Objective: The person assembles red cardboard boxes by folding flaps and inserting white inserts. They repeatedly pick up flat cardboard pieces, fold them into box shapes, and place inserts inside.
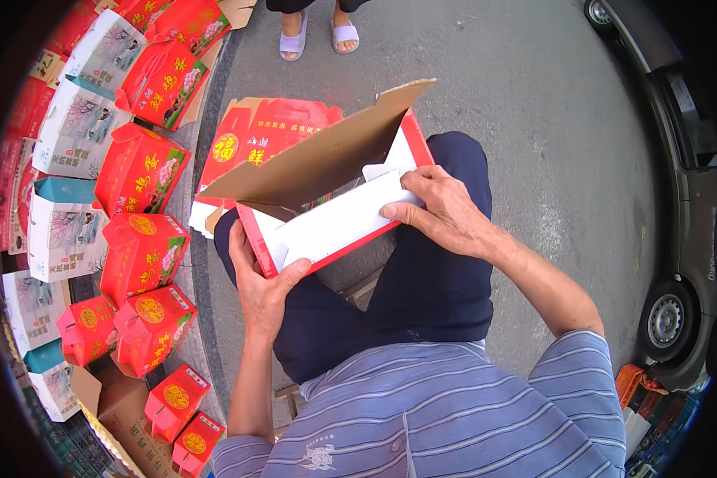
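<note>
A partly folded cardboard carton (pixel 338 219) rests across my thighs. It is red outside, with white panels and one tall brown panel standing up along its far side. My left hand (pixel 261 288) is closed on its near left corner, the thumb on the edge and the fingers around the end. At the opposite end, my right hand (pixel 444 211) grips the white panel, thumb on top and fingers over its far edge. A gap shows between the white panel and the brown one. Just beyond lie flattened red printed cartons (pixel 283 115), partly hidden behind the carton I hold.
Rows of made-up red gift boxes (pixel 141 170) and white ones (pixel 72 135) stand along the left. A brown cardboard box (pixel 127 410) sits at lower left. Someone in lilac slippers (pixel 293 40) stands ahead. A dark vehicle (pixel 681 223) is parked on the right.
</note>
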Available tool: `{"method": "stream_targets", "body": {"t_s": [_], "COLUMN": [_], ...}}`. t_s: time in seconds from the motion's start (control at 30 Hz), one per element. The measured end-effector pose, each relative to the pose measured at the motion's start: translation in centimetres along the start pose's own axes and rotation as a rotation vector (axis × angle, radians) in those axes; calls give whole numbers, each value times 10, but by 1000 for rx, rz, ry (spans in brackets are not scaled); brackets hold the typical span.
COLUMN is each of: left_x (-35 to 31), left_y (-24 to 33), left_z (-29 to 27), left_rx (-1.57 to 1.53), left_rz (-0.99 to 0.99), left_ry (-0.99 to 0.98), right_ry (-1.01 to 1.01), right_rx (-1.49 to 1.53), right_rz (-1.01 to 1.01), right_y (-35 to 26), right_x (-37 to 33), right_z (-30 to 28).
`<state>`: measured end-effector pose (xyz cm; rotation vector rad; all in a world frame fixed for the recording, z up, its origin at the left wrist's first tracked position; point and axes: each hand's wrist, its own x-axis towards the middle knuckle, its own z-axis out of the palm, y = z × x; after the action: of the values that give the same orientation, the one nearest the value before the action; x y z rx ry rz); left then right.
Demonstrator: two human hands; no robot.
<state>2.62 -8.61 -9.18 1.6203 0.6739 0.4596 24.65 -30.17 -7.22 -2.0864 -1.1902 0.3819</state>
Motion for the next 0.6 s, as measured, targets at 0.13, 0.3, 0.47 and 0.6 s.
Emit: {"method": "stream_targets", "body": {"t_s": [0.13,0.3,0.47,0.6], "left_x": [-1,-15,-45,-68], "left_y": [3,26,58,57], "left_z": [-2,-4,-9,-7], "left_rx": [-89,-163,-128,-83], "left_rz": [7,-9,59,132], "left_ry": [7,14,52,53], "right_ry": [-14,32,135,135], "right_rx": [96,173,142,123], "right_rz": [0,-60,-243,-278], "right_y": [2,-9,-47,-42], "right_x": [0,-9,-33,-58], "right_z": [2,-10,-42,-44]}}
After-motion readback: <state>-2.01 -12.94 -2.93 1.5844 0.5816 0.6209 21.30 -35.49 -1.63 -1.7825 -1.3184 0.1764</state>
